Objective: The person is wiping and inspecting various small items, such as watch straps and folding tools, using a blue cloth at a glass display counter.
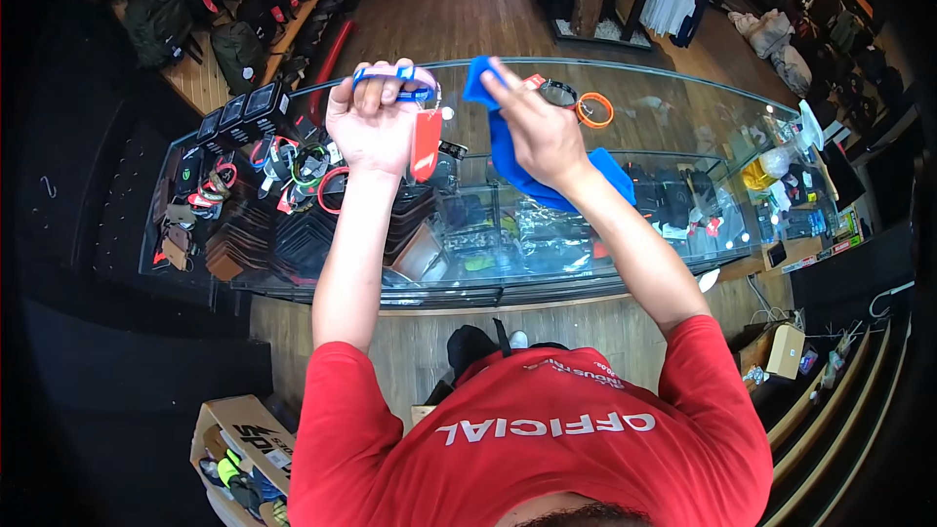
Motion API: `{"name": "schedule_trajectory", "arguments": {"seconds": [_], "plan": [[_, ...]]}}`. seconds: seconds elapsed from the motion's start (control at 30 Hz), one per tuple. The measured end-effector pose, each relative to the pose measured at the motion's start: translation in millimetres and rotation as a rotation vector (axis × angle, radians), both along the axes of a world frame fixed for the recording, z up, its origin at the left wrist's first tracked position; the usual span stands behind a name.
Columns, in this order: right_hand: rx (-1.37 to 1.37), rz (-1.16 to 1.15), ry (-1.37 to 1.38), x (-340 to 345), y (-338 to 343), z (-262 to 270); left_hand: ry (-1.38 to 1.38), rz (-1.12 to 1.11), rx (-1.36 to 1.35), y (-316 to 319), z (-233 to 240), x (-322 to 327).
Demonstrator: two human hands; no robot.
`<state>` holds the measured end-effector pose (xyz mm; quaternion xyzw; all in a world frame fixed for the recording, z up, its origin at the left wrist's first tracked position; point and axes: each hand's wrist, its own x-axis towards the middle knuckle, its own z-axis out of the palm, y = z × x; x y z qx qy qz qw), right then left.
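Note:
Raised over the glass display counter (468, 172), my left hand (373, 124) has its fingers curled through a pink and blue band (421, 76). A red tag (426, 145) hangs from that band beside my palm. My right hand (545, 135) grips a blue cloth (512, 161), its back towards me. One end of the cloth sticks up past my fingertips, and the rest drapes below the hand. Just beyond my right hand, a black band (558, 93) and an orange band (594, 110) lie on the glass.
Several coloured bands (289, 168) cluster on the counter's left, near black boxed items (263, 99). Folded wallets (315, 238) show below. A spray bottle (809, 124) stands at the right end. Backpacks (157, 25) fill a far-left shelf; an open cardboard box (241, 446) sits at lower left.

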<state>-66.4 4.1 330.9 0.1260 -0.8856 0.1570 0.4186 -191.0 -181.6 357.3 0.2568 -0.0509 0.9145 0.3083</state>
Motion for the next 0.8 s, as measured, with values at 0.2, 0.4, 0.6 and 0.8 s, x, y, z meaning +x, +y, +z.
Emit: {"name": "schedule_trajectory", "arguments": {"seconds": [0.2,0.4,0.6,0.8], "plan": [[-0.393,0.153,0.186,4.1,-0.1,11.7,0.087,-0.055,-0.164,12.5,-7.4,-5.1],[-0.057,0.11,-0.059,5.5,-26.5,9.6,0.219,-0.109,-0.271,17.5,2.6,24.2],[0.074,-0.017,-0.193,9.2,-27.5,8.7,0.179,-0.157,-0.222,14.3,0.0,13.6],[-0.001,0.063,-0.094,7.2,8.4,0.9,0.201,0.022,-0.143,7.5,4.8,-6.6]]}}
